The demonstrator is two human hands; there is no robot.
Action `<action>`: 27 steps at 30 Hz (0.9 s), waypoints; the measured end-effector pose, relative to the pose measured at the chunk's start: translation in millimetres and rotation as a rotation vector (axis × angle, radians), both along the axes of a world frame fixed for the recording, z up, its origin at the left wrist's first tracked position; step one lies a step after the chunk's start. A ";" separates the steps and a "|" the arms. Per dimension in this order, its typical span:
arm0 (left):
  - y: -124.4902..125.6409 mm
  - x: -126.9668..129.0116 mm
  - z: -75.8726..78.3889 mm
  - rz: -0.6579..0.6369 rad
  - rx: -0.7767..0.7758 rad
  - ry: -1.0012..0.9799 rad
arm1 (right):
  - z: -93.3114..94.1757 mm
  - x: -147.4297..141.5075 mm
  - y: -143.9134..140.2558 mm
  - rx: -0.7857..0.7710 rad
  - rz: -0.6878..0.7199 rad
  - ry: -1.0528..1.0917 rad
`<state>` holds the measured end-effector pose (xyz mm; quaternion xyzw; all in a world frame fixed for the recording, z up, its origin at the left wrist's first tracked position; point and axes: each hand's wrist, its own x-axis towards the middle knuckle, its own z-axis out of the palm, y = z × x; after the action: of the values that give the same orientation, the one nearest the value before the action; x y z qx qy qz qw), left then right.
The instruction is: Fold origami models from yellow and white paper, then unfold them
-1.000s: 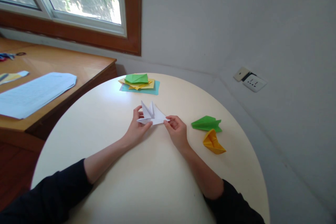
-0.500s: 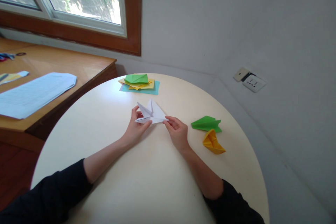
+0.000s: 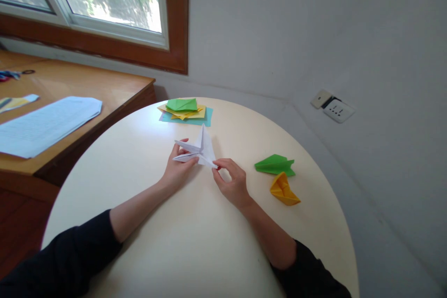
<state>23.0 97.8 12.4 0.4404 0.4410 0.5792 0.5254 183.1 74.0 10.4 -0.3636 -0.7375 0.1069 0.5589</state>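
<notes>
Above the middle of the round table, a folded white paper (image 3: 205, 146) with several pointed flaps is held between my two hands. My left hand (image 3: 179, 165) grips its left side, the thumb in front and the fingers partly hidden behind the flaps. At the lower right corner, my right hand (image 3: 232, 181) pinches a tip of the paper between thumb and forefinger. One flap stands up toward the far side, while two narrow ones point left over my left hand.
On the white round table (image 3: 167, 251), a green folded paper (image 3: 274, 165) and an orange paper boat (image 3: 283, 189) lie at the right. A pile of coloured papers (image 3: 185, 111) sits at the far edge. Left stands a wooden desk (image 3: 115, 79) with white sheets (image 3: 52, 123).
The white paper has turned and tilted, its right tip now lower and further left. My right hand has shifted slightly left and down with that tip; my left hand has moved slightly left.
</notes>
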 end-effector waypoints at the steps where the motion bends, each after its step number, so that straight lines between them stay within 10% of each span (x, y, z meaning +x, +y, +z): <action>1: -0.3 0.3 0.8 0.000 -0.012 -0.015 | 1.2 -0.1 -0.8 0.008 0.004 -0.013; 17: -4.4 1.3 7.5 -0.109 -0.158 -0.239 | 0.6 4.3 -5.6 -0.119 0.075 -0.092; 27: -2.9 -2.9 3.8 -0.424 -0.268 -0.492 | 7.6 3.9 -7.5 0.053 0.078 -0.321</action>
<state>20.0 95.0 16.2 0.2967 0.2721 0.4830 0.7775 187.0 66.5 18.0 -0.3323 -0.8333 0.0494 0.4390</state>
